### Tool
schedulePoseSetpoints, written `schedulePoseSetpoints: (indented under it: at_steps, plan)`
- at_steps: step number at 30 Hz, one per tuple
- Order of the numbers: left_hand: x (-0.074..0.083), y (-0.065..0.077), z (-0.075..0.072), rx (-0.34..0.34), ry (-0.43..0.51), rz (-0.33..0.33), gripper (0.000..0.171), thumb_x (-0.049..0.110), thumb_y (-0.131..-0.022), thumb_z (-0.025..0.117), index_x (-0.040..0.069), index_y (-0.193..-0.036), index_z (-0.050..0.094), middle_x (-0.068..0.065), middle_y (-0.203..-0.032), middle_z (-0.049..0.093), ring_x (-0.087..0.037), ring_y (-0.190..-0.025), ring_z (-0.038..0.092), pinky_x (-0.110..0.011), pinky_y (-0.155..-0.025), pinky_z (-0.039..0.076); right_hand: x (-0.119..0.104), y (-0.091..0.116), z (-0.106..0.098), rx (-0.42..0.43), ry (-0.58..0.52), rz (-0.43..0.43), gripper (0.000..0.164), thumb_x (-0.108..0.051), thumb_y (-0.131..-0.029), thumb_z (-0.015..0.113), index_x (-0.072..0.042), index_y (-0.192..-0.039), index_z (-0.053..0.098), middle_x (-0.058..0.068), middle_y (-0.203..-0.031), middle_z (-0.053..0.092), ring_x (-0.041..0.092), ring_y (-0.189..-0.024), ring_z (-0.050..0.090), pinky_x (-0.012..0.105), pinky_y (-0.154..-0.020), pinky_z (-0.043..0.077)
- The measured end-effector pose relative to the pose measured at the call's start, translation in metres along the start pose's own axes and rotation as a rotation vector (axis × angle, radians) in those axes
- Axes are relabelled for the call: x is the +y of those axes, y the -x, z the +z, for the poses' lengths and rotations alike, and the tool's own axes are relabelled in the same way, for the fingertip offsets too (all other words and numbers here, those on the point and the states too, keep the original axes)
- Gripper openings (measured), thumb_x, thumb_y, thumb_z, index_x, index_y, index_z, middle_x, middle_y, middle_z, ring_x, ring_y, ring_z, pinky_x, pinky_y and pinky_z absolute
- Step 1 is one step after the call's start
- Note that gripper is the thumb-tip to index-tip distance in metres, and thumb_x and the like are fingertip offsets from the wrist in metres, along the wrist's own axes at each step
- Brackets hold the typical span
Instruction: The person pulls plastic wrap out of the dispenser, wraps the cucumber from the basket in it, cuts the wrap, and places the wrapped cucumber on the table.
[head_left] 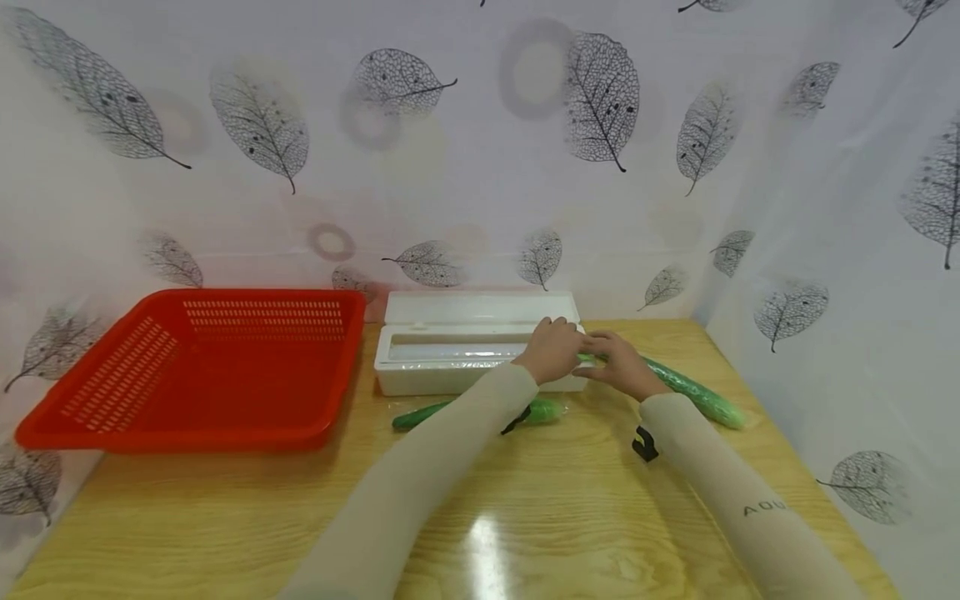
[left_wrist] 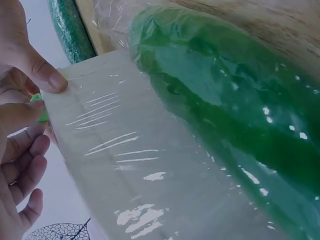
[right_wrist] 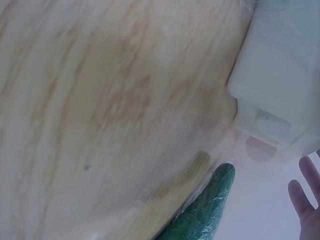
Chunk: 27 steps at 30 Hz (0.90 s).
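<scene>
A long white cling film box [head_left: 420,379] stands lidded back at the rear of the table, its lid [head_left: 480,307] raised. My left hand [head_left: 553,350] is over its right end; in the left wrist view the thumb and a finger pinch a small green slider [left_wrist: 40,109] there, other fingers loosely bent. My right hand [head_left: 618,365] grips the same end, its thumb [left_wrist: 50,80] on the box front. A film-wrapped cucumber [left_wrist: 215,95] lies along the box front, partly behind my left sleeve. Another wrapped cucumber [head_left: 697,393] lies slanting to the right.
A red plastic basket [head_left: 217,437] stands on the left of the wooden table [head_left: 525,508]. Leaf-printed curtain [head_left: 465,192] hangs behind and at the sides. Black straps show at both wrists.
</scene>
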<state>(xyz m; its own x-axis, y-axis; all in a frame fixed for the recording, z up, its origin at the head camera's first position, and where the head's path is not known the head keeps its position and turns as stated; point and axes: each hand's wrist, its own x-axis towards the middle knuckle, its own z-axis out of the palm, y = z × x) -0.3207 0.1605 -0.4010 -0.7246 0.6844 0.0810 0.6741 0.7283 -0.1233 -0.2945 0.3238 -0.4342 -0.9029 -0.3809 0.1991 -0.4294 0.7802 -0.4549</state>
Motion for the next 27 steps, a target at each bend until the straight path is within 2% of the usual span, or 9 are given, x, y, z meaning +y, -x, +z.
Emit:
schedulePoseSetpoints:
  at_steps: [6, 11, 14, 17, 22, 24, 27]
  plan:
    - [-0.013, 0.007, 0.006, -0.008, -0.053, 0.017, 0.042, 0.044, -0.088, 0.06, 0.022, -0.123, 0.061, 0.004, -0.119, 0.064, -0.012, -0.106, 0.056, -0.031, -0.093, 0.044, -0.001, -0.003, 0.004, -0.012, 0.005, -0.004, 0.044, -0.021, -0.079, 0.074, -0.006, -0.119, 0.064, 0.018, -0.138, 0.049, 0.038, -0.125, 0.045, 0.054, -0.096, 0.043]
    - [-0.029, 0.022, 0.003, -0.001, -0.079, 0.022, 0.034, 0.044, -0.087, 0.061, 0.02, -0.111, 0.067, 0.004, -0.116, 0.065, -0.013, -0.104, 0.056, -0.032, -0.094, 0.044, -0.002, -0.002, 0.001, -0.025, 0.0, 0.011, 0.04, -0.023, -0.079, 0.073, -0.01, -0.116, 0.066, 0.011, -0.144, 0.045, 0.036, -0.127, 0.043, 0.053, -0.096, 0.043]
    - [-0.037, 0.03, 0.001, -0.005, -0.082, 0.016, 0.032, 0.044, -0.087, 0.061, 0.02, -0.108, 0.068, 0.004, -0.113, 0.065, -0.014, -0.102, 0.057, -0.032, -0.093, 0.044, -0.003, -0.001, -0.002, -0.019, 0.023, 0.016, 0.039, -0.024, -0.079, 0.074, -0.011, -0.116, 0.067, 0.011, -0.144, 0.045, 0.036, -0.127, 0.043, 0.053, -0.096, 0.043]
    - [-0.04, 0.034, 0.002, -0.014, -0.08, 0.0, 0.033, 0.044, -0.087, 0.06, 0.021, -0.109, 0.067, 0.005, -0.111, 0.065, -0.013, -0.1, 0.056, -0.031, -0.092, 0.044, -0.005, -0.001, 0.0, 0.004, 0.142, -0.045, 0.037, -0.025, -0.08, 0.073, -0.011, -0.113, 0.067, 0.013, -0.14, 0.049, 0.036, -0.124, 0.046, 0.053, -0.096, 0.044]
    - [-0.04, 0.037, 0.001, -0.01, -0.08, -0.007, 0.033, 0.043, -0.088, 0.06, 0.02, -0.11, 0.066, 0.005, -0.111, 0.064, -0.013, -0.1, 0.056, -0.031, -0.092, 0.044, -0.012, -0.006, 0.007, 0.083, 0.453, -0.233, 0.042, -0.024, -0.079, 0.07, -0.006, -0.116, 0.061, 0.021, -0.122, 0.06, 0.039, -0.107, 0.058, 0.052, -0.091, 0.047]
    - [-0.04, 0.038, 0.001, -0.005, -0.082, -0.006, 0.034, 0.044, -0.088, 0.06, 0.019, -0.112, 0.065, 0.005, -0.113, 0.063, -0.013, -0.101, 0.056, -0.032, -0.092, 0.044, -0.016, -0.008, 0.01, 0.08, 0.535, -0.245, 0.048, -0.024, -0.078, 0.067, -0.005, -0.121, 0.057, 0.02, -0.117, 0.06, 0.038, -0.103, 0.059, 0.052, -0.089, 0.047]
    - [-0.039, 0.04, 0.001, 0.005, -0.086, 0.002, 0.036, 0.044, -0.088, 0.059, 0.019, -0.113, 0.065, 0.005, -0.115, 0.063, -0.013, -0.102, 0.057, -0.032, -0.092, 0.045, -0.022, -0.01, 0.011, 0.04, 0.607, -0.22, 0.053, -0.025, -0.077, 0.062, -0.007, -0.127, 0.054, 0.02, -0.115, 0.058, 0.037, -0.102, 0.057, 0.052, -0.088, 0.047]
